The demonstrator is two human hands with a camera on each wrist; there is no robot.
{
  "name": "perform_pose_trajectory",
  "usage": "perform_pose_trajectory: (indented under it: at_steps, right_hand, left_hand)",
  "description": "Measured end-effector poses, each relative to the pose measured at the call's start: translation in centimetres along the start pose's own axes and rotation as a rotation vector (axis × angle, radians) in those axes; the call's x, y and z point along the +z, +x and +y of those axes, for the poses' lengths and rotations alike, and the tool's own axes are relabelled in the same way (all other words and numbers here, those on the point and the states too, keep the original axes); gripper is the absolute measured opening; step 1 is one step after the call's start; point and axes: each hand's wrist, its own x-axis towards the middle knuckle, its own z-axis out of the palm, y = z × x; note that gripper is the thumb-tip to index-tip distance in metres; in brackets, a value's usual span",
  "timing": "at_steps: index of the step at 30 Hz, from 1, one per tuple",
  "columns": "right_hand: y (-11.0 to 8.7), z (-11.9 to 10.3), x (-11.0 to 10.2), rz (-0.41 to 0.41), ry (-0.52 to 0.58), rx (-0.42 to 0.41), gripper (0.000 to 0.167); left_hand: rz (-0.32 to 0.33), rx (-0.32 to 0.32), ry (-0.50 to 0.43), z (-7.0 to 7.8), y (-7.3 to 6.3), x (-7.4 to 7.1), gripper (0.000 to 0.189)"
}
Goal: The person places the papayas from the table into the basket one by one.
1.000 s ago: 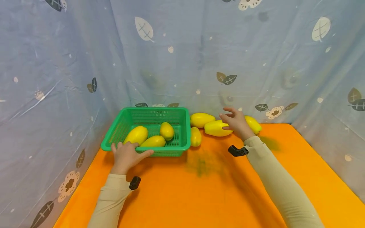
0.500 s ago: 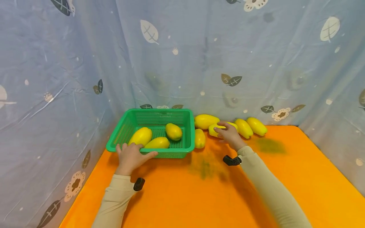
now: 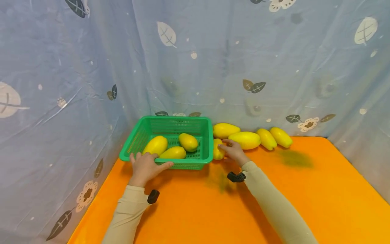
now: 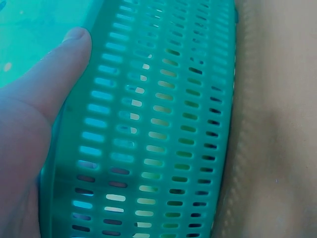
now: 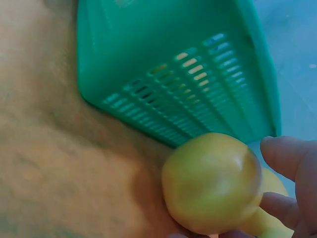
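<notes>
A green plastic basket (image 3: 166, 160) stands at the back left with several yellow oval fruits (image 3: 156, 145) inside. My left hand (image 3: 146, 168) grips its front rim, fingers over the edge and the thumb (image 4: 64, 69) along the outside. Against the basket's right side lies another yellow fruit (image 3: 218, 150). Around that fruit (image 5: 213, 183) are the spread fingers of my right hand (image 3: 234, 152); in the right wrist view the upper fingertip stands off its surface. Whether the other fingers touch the fruit cannot be told.
More yellow fruits lie along the back edge, among them a long one (image 3: 245, 140), one beside the basket (image 3: 226, 130) and two at the right (image 3: 281, 137). The orange tabletop (image 3: 195, 206) is bounded by a patterned blue-grey curtain (image 3: 213, 67).
My right hand has moved left and nearer, from above the long fruits to the one beside the basket. The left hand stays on the rim. The head view has shifted slightly.
</notes>
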Motion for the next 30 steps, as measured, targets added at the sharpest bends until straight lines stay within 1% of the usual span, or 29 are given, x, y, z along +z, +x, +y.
perform_pose_trajectory:
  at_steps: [3, 7, 13, 20, 30]
  right_hand:
    - [0.18, 0.11, 0.32, 0.017, -0.031, -0.008, 0.067]
    - [0.3, 0.08, 0.47, 0.033, -0.045, -0.016, 0.067]
    - [0.5, 0.1, 0.48, 0.03, -0.019, -0.015, 0.067]
    - [0.4, -0.01, 0.53, 0.026, -0.006, -0.017, 0.066]
    - [0.3, -0.01, 0.79, 0.036, -0.004, -0.006, 0.064]
  left_hand:
    - [0.006, 0.001, -0.002, 0.19, 0.11, 0.14, 0.083]
    - [0.013, 0.005, -0.003, 0.39, 0.19, 0.25, 0.083]
    - [0.031, 0.015, 0.009, 0.36, 0.21, 0.31, 0.082]
    - [0.045, 0.017, 0.0, 0.28, 0.15, 0.23, 0.081]
    - [0.036, 0.011, 0.02, 0.03, 0.05, 0.22, 0.081]
